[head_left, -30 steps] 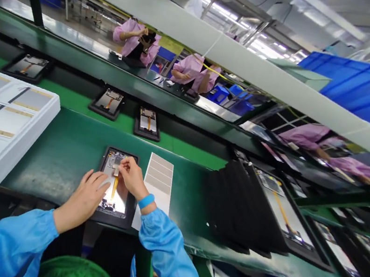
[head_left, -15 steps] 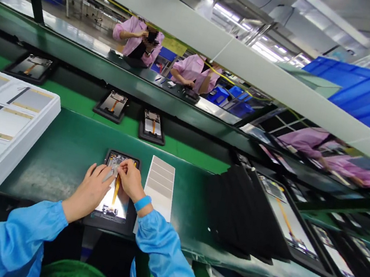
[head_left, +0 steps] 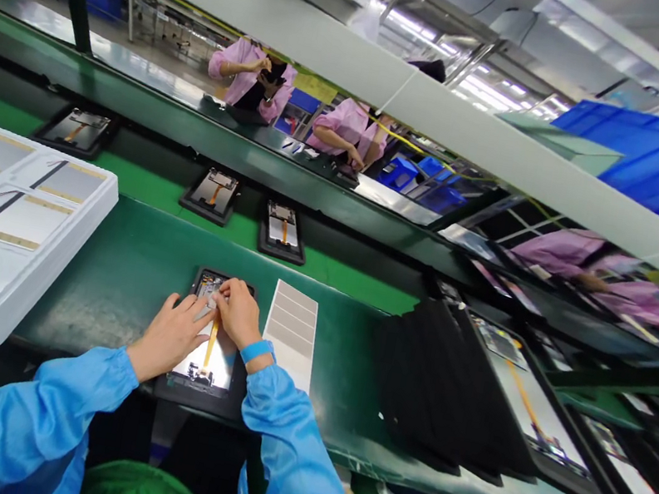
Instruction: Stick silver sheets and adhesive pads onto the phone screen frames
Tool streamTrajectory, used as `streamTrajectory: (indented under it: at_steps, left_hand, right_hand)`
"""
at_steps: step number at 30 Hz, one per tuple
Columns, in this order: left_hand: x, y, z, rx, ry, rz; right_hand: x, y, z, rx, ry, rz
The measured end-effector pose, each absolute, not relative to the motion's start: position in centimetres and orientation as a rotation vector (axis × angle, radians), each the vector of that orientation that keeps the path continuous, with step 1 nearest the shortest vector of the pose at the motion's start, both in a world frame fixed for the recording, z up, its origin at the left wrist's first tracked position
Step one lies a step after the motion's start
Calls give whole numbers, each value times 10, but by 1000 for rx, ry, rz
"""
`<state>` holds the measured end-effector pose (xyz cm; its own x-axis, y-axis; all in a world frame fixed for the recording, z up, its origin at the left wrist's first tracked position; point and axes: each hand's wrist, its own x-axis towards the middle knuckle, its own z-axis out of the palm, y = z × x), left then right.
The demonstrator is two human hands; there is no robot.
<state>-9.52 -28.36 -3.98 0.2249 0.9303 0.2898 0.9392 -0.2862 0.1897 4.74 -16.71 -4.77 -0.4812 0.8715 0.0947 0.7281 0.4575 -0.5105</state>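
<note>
An open tablet-like device (head_left: 207, 361) in a black frame lies on the green mat before me, with an orange flex cable (head_left: 212, 341) down its middle. My left hand (head_left: 171, 335) rests on the device's left side, its fingers pressed toward the top of the cable. My right hand (head_left: 238, 312) pinches at the same spot near the device's upper end; what it holds is too small to make out. Both sleeves are blue, and a blue band sits on my right wrist.
A white sheet of grey strips (head_left: 292, 332) lies right of the device. A white tray (head_left: 4, 226) of parts sits at left. Stacked black frames (head_left: 439, 383) and more devices (head_left: 523, 393) lie at right. Devices (head_left: 282, 231) ride the far belt. People in pink work beyond.
Both hands have stayed on the device, the left fingers drawing closer to the right hand near the cable's top. The view has shifted slightly.
</note>
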Motion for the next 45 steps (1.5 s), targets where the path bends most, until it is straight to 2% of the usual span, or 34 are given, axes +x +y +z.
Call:
streamTrajectory:
  at_steps: [11,15,18,20,24,29,35,39,45]
  left_hand:
    - [-102,-283,-24,-2280,-1836,-548]
    - [-189,-303,18,-1995,-2068,-700]
    - [-284,-320,44,-1448,-2521,-784]
    - [-337,-324,52,-1030,-2794,-957]
    - [-380,-329,58,-862,-2926,-1118]
    - [-346,-346,70,-930,-2840,-1530]
    - [-221,-367,65,-1103,-2598,-2723]
    - [-150,-366,46,-1230,-2773,-2806]
    - [-103,-355,31,-1278,-2804,-2956]
  right_hand:
    - [53,-142,-55,-1326,-2223,639]
    - [69,-158,-39,-1225,-2085,781]
    - [85,-197,-22,-1100,-2043,773]
    - [92,-224,-13,-1022,-2039,772]
    - [100,-262,-1,-924,-2023,808]
    - [101,-288,16,-819,-2039,752]
    - [90,-313,27,-623,-2125,439]
    - [93,-319,24,-578,-2319,239]
    - [116,-325,21,-603,-2457,8]
